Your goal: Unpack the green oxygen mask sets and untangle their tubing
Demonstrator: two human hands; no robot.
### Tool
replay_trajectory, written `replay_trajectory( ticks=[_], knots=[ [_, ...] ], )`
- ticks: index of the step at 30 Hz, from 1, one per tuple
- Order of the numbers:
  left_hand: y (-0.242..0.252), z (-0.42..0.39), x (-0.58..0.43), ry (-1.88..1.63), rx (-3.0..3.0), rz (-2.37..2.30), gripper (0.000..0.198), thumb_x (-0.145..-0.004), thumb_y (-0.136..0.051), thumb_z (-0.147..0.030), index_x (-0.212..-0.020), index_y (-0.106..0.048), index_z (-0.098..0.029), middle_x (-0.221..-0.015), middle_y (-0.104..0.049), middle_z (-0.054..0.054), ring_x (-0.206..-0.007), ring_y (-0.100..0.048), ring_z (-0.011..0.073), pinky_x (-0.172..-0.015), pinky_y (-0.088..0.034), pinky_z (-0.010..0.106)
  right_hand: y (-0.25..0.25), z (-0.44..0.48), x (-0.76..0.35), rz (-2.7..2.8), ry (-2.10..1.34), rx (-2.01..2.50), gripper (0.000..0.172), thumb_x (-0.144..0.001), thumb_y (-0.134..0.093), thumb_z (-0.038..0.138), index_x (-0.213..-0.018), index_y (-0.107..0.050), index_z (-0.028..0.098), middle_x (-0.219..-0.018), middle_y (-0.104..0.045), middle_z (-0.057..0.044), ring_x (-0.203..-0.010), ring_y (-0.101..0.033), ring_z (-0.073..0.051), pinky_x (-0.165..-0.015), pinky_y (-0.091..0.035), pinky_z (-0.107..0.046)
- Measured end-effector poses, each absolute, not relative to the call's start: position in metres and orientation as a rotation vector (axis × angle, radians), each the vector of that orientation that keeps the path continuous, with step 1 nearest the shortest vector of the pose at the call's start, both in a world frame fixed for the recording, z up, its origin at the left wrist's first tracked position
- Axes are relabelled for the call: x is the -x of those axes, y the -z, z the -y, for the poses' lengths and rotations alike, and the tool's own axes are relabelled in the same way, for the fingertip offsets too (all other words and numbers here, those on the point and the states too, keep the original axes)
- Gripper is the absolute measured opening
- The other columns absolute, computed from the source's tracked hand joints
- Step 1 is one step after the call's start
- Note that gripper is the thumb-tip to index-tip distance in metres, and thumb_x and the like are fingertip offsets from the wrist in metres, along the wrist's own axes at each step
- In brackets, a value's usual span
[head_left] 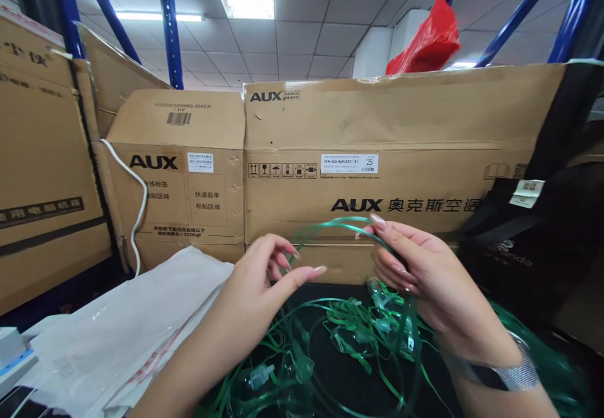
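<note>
My right hand (pixel 419 267) pinches clear green tubing (pixel 346 221) between thumb and fingers, holding it up in an arc. On the other side, my left hand (pixel 271 270) has its thumb stretched away from its bent fingers. The tubing's other side runs down close behind those fingertips; whether they touch it I cannot tell. Below both hands lies a tangle of clear green plastic masks (pixel 296 364) with green straps (pixel 352 320) and more looped tubing, on a black surface (pixel 346 367).
White plastic bags (pixel 117 323) lie at the left. Cardboard boxes (pixel 292 122) form a wall behind, with a white cable (pixel 141 207) hanging at the left. A black bag (pixel 504 242) and green plastic (pixel 542 355) are at the right. Blue rack posts (pixel 170 28) stand behind.
</note>
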State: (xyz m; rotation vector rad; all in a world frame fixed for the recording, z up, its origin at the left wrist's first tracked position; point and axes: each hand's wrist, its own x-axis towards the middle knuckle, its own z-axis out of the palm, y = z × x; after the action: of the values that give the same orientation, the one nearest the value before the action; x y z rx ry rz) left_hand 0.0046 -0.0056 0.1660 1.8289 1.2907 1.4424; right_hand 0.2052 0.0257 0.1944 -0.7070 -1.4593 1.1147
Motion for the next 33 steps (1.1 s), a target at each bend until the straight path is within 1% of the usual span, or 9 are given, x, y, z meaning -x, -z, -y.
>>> replay_trajectory(
  ticks=[3, 7, 13, 16, 18, 22, 27, 30, 33],
  knots=[
    [-0.168, 0.010, -0.020, -1.266, -1.560, -0.936, 0.044, -0.082, -0.044, -0.053, -0.083, -0.067, -0.016, -0.082, -0.066, 0.007, -0.079, -0.060, 0.0184, -0.070, -0.045, 0.029, -0.190, -0.020, -0.193, 1.643, -1.175, 0.756, 0.027, -0.080, -0.056, 0.043, -0.072, -0.058, 0.017, -0.037, -0.036, 0.009, -0.030, -0.021, -0.002, -0.031, -0.014, -0.017],
    [-0.165, 0.002, -0.026, -1.366, -1.029, -0.569, 0.025, -0.085, -0.051, -0.034, -0.084, -0.066, -0.014, -0.086, -0.068, 0.008, -0.087, -0.062, 0.0173, -0.082, -0.048, 0.030, -0.187, -0.015, -0.182, 1.894, -1.247, 0.732, 0.029, -0.079, -0.056, 0.044, -0.077, -0.062, 0.016, -0.047, -0.052, 0.004, -0.037, -0.043, -0.006, -0.036, -0.036, -0.018],
    [-0.160, -0.018, -0.009, -1.388, -0.784, -0.669, 0.014, -0.083, -0.051, -0.013, -0.075, -0.061, -0.010, -0.070, -0.064, 0.005, -0.064, -0.064, 0.0121, -0.063, -0.052, 0.023, -0.187, -0.029, -0.192, 1.532, -0.821, 0.669, 0.022, -0.080, -0.057, 0.038, -0.081, -0.068, 0.019, -0.080, -0.066, -0.004, -0.073, -0.060, -0.015, -0.067, -0.050, -0.028],
    [-0.160, -0.021, -0.001, -1.364, -1.022, -0.764, 0.016, -0.083, -0.051, -0.022, -0.086, -0.061, -0.009, -0.051, -0.050, -0.004, -0.034, -0.040, 0.0023, -0.036, -0.032, 0.014, -0.191, -0.034, -0.204, 1.302, -0.695, 0.558, 0.018, -0.082, -0.055, 0.032, -0.072, -0.067, 0.023, -0.093, -0.065, -0.004, -0.097, -0.057, -0.019, -0.085, -0.047, -0.033],
    [-0.163, -0.021, 0.002, -1.400, -1.169, -0.886, 0.029, -0.083, -0.052, -0.026, -0.107, -0.056, -0.011, -0.046, -0.043, -0.008, -0.030, -0.024, 0.0011, -0.032, -0.016, 0.014, -0.194, -0.035, -0.210, 1.257, -0.689, 0.491, 0.021, -0.083, -0.053, 0.028, -0.068, -0.066, 0.024, -0.100, -0.064, -0.003, -0.105, -0.054, -0.020, -0.091, -0.044, -0.034],
    [-0.167, -0.016, 0.003, -1.364, -1.445, -1.044, 0.051, -0.077, -0.058, -0.038, -0.124, -0.046, -0.020, -0.050, -0.040, -0.009, -0.037, -0.023, 0.0047, -0.037, -0.015, 0.018, -0.197, -0.030, -0.211, 1.276, -0.747, 0.420, 0.025, -0.085, -0.050, 0.028, -0.067, -0.066, 0.024, -0.104, -0.064, -0.003, -0.110, -0.052, -0.023, -0.092, -0.045, -0.038],
    [-0.158, -0.014, -0.008, -1.114, -1.770, -1.170, 0.053, -0.055, -0.075, -0.043, -0.103, -0.064, -0.022, -0.063, -0.040, -0.006, -0.055, -0.035, 0.0090, -0.049, -0.025, 0.021, -0.196, -0.026, -0.201, 1.280, -0.932, 0.366, 0.027, -0.087, -0.049, 0.033, -0.067, -0.065, 0.024, -0.099, -0.066, -0.002, -0.110, -0.053, -0.022, -0.089, -0.048, -0.037],
    [-0.150, -0.017, -0.014, -1.128, -1.907, -1.184, 0.032, -0.070, -0.061, -0.049, -0.072, -0.070, -0.019, -0.062, -0.042, -0.003, -0.056, -0.037, 0.0104, -0.050, -0.025, 0.022, -0.195, -0.028, -0.199, 1.233, -1.019, 0.371, 0.028, -0.086, -0.050, 0.039, -0.065, -0.062, 0.024, -0.098, -0.067, -0.001, -0.109, -0.055, -0.021, -0.088, -0.049, -0.037],
    [-0.153, -0.018, -0.012, -1.175, -1.682, -1.049, 0.048, -0.081, -0.043, -0.052, -0.054, -0.060, -0.016, -0.047, -0.031, -0.006, -0.043, -0.026, 0.0080, -0.042, -0.018, 0.022, -0.194, -0.034, -0.202, 1.195, -1.003, 0.396, 0.027, -0.084, -0.051, 0.041, -0.067, -0.062, 0.023, -0.101, -0.067, -0.003, -0.105, -0.057, -0.021, -0.083, -0.051, -0.035]
  ],
)
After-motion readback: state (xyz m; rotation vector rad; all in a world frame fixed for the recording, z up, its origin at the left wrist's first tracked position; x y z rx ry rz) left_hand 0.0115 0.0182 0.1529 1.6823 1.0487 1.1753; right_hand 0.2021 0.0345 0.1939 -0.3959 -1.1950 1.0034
